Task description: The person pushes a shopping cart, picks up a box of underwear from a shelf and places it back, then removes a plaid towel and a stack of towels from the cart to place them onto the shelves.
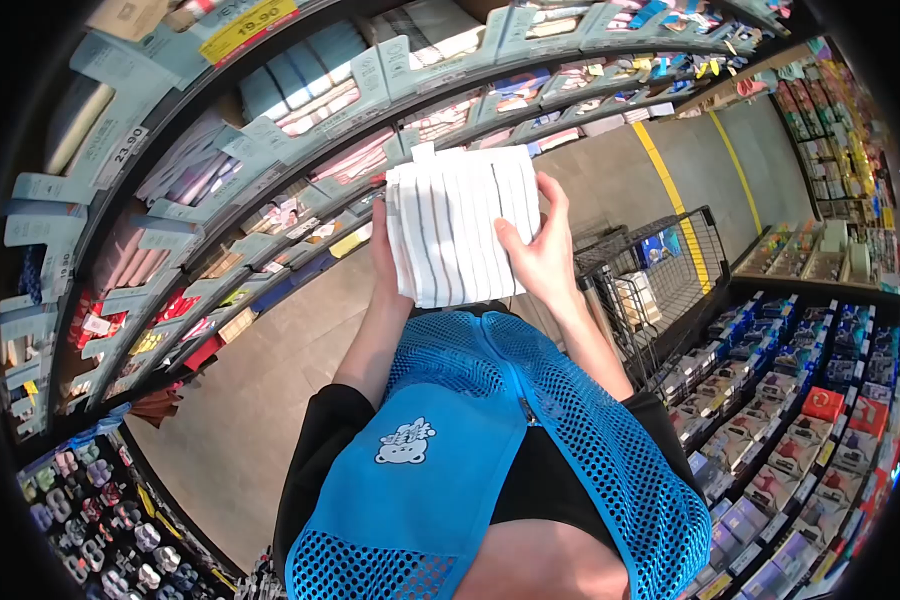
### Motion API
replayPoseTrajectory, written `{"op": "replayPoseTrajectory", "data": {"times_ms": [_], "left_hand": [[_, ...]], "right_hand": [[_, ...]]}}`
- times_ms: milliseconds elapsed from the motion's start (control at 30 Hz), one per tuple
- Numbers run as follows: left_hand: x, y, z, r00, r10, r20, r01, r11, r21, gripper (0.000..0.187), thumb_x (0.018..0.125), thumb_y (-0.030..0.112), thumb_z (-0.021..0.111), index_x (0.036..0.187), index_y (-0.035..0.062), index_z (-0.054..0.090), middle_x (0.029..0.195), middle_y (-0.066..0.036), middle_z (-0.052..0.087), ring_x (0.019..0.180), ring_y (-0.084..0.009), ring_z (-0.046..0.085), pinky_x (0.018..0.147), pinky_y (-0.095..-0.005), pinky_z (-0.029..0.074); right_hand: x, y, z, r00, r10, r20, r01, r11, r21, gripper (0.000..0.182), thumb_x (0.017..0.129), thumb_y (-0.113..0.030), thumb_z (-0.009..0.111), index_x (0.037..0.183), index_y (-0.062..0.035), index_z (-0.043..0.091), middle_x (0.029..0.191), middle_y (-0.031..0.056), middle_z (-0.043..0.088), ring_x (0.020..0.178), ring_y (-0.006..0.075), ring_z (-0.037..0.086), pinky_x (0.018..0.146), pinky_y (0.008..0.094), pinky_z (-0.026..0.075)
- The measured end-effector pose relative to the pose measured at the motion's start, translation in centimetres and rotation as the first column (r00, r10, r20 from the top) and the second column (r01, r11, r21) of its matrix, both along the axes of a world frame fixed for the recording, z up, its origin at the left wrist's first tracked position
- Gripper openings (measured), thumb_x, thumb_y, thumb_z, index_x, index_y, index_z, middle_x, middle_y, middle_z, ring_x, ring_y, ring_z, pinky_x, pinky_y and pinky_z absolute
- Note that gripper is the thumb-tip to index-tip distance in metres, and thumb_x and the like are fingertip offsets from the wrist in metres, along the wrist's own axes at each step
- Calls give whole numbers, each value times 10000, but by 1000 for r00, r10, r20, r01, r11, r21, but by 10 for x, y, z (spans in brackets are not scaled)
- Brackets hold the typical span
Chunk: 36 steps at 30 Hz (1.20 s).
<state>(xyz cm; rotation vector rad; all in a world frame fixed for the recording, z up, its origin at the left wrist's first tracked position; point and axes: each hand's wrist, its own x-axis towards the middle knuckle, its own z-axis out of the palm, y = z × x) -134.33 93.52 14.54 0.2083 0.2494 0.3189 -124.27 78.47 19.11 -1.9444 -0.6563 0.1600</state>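
Note:
A folded white towel (pixel 462 225) with dark and tan stripes is held up in front of my chest, between both hands. My left hand (pixel 384 262) grips its left edge, with most of the fingers hidden behind the cloth. On the opposite side, my right hand (pixel 544 248) has its thumb on the front face and its fingers wrapped round the right edge. A small white tag (pixel 424 151) sticks up from the top edge of the towel.
Shelves with folded textiles in pale blue cartons (pixel 315 75) curve along the left and top. A black wire shopping cart (pixel 660 275) stands at my right, holding some items. Boxed goods (pixel 770 440) fill a display at lower right; footwear (pixel 100 520) hangs at lower left.

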Motion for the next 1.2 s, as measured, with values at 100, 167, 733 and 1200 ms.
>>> {"op": "replayPoseTrajectory", "data": {"times_ms": [100,167,733,1200], "left_hand": [[-1,-1,-27,997,48,65,-40,993,-109,687,879,580,346,1321,55,366,1295,-147,451,1175,-307,452,988,-441,376],[-2,1,-56,976,200,-80,-193,977,89,599,925,494,319,1309,37,370,1275,-137,464,1168,-294,453,996,-411,367],[-76,153,17,868,218,-447,164,723,671,478,897,354,468,1247,31,431,1193,-126,545,1018,-207,564,833,-338,459],[-60,276,61,654,643,-398,-198,654,730,362,878,298,523,989,-40,590,943,-148,654,703,-203,647,557,-250,470]], "right_hand": [[9,-2,-23,999,38,17,-39,993,113,743,710,-51,659,1323,36,248,1313,193,317,1231,295,347,1013,389,322],[10,2,-42,994,28,-110,-7,982,188,795,731,-1,647,1361,9,161,1350,184,257,1234,278,337,1018,388,313],[-5,42,-36,680,315,-662,-121,939,322,551,782,-107,621,1259,20,376,1165,149,528,1038,209,542,879,321,442],[-23,33,-57,708,272,-652,-65,944,323,548,784,-82,632,1267,15,391,1181,134,526,1051,206,521,915,319,395]]}}
